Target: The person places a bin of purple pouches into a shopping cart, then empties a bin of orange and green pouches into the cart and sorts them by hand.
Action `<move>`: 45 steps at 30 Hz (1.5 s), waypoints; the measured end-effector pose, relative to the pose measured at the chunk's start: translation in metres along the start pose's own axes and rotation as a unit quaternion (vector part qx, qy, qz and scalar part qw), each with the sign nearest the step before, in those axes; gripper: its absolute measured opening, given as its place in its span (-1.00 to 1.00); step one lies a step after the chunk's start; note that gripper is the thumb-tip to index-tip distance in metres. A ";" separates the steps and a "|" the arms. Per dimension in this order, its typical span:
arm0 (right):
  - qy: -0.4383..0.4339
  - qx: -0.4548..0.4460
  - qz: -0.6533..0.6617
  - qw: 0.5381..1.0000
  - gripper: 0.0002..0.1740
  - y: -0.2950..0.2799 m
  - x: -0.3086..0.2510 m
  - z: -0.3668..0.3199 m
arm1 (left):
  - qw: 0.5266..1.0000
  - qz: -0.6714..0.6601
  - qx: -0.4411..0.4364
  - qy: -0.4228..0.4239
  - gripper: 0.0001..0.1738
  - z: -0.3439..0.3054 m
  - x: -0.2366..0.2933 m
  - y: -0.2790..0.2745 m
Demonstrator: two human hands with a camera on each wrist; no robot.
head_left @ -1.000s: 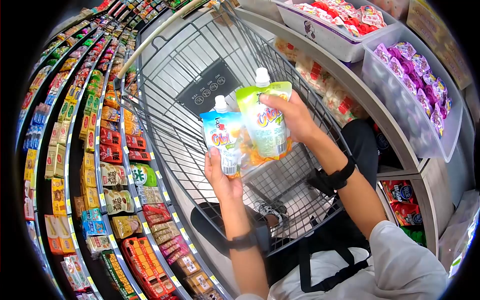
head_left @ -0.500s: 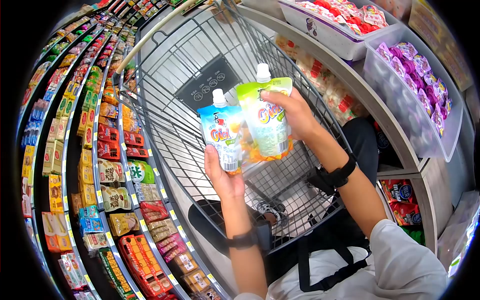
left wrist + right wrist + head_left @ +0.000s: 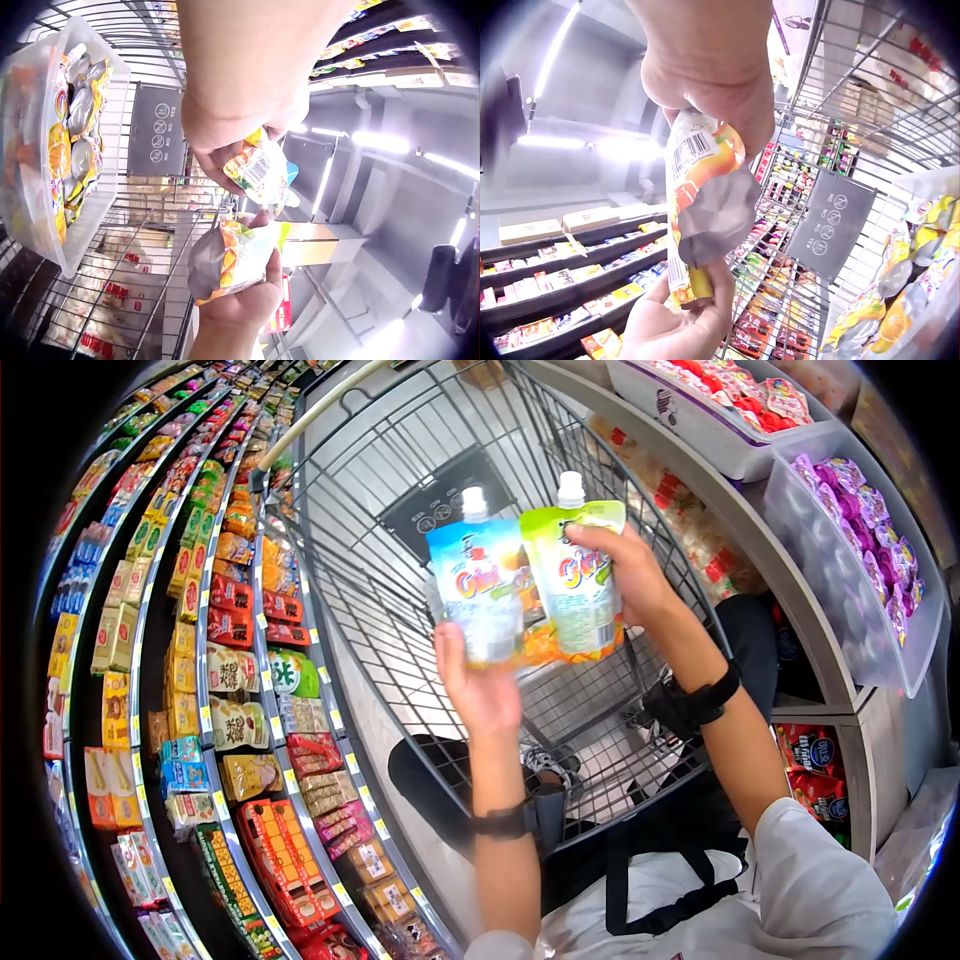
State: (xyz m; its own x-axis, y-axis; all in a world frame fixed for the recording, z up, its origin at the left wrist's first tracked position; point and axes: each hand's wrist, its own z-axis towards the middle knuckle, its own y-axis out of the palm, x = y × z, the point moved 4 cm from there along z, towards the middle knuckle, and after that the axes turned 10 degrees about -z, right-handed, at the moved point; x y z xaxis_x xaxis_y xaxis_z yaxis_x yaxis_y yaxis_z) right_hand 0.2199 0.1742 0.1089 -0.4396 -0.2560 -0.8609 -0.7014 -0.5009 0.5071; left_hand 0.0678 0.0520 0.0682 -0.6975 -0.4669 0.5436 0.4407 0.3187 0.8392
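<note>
Over a wire shopping cart (image 3: 390,575) I hold two spouted drink pouches upright, side by side. My left hand (image 3: 470,668) grips the bottom of the blue pouch (image 3: 480,595), which has a white cap. My right hand (image 3: 612,565) grips the green pouch (image 3: 582,588) at its upper side, thumb across the front. The pouches overlap slightly at their edges. In the left wrist view the left hand (image 3: 240,120) holds its pouch (image 3: 260,171) above the right hand's pouch (image 3: 229,262). The right wrist view shows the right hand (image 3: 712,75) pinching its pouch (image 3: 705,180) from above.
Snack shelves (image 3: 190,660) run along the left. On the right stand a curved display rack (image 3: 800,620) and clear bins (image 3: 850,550) of purple and red packets. A clear bin (image 3: 52,157) of similar pouches shows in the left wrist view.
Both hands with their pouches have risen and shifted right in the head view, and the two pouches stand closer to level. Both grips are unchanged.
</note>
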 end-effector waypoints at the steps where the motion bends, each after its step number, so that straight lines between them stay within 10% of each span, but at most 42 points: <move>1: 0.010 0.014 -0.009 1.000 -0.70 0.001 0.000 -0.002 | 1.000 -0.007 -0.013 0.000 -0.56 -0.001 0.000 0.003; 45: 0.049 0.015 0.060 0.997 -0.60 -0.018 0.014 0.009 | 0.992 0.021 -0.120 -0.043 -0.60 -0.013 -0.003 0.029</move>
State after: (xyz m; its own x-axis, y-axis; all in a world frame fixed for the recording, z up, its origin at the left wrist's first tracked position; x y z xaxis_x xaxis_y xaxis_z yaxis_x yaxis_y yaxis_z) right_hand 0.2215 0.1876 0.0883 -0.4661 -0.3922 -0.7930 -0.6639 -0.4374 0.6065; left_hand 0.0899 0.0525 0.0907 -0.7170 -0.3813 0.5835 0.5851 0.1258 0.8012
